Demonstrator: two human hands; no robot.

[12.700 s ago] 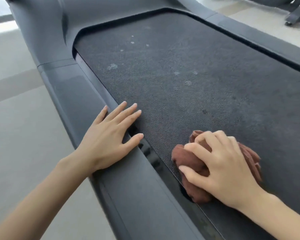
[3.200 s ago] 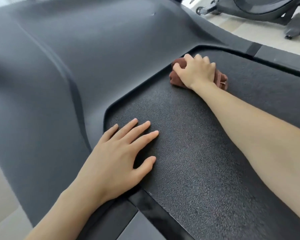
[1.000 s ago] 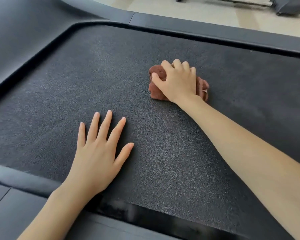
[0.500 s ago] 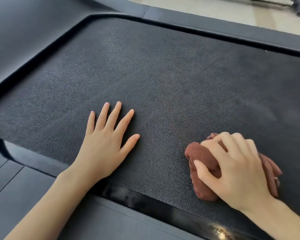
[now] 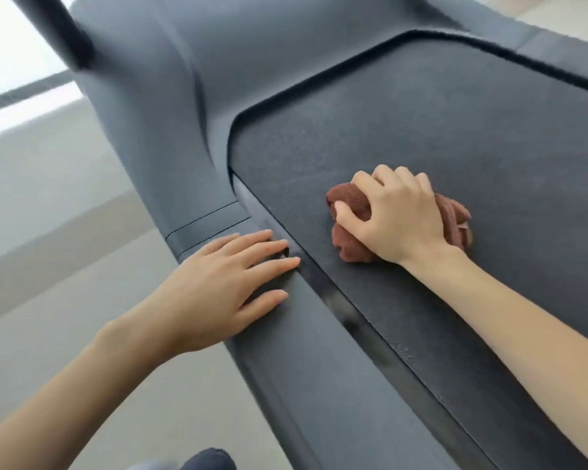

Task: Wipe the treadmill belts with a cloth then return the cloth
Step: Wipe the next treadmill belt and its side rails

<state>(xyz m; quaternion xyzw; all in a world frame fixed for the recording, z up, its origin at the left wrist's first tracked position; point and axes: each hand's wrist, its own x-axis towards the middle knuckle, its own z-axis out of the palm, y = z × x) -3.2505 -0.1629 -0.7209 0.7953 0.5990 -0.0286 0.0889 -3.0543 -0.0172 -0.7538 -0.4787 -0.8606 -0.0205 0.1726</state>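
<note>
The treadmill belt (image 5: 438,123) is a dark, rough-textured surface filling the right half of the head view. A bunched brown cloth (image 5: 350,200) lies on it near the belt's left front corner. My right hand (image 5: 398,215) presses down on the cloth with fingers curled over it. My left hand (image 5: 218,293) rests flat, fingers apart, on the grey side rail (image 5: 306,354) just left of the belt edge, holding nothing.
The grey motor cover (image 5: 190,79) rises ahead at upper left, with a dark upright post (image 5: 72,35) beside it. Pale floor (image 5: 48,215) lies left of the treadmill. A dark shoe tip (image 5: 207,461) shows at the bottom edge.
My left hand has moved off the belt onto the left side rail. My right hand has slid the cloth to the belt's left front corner, and the view has swung left.
</note>
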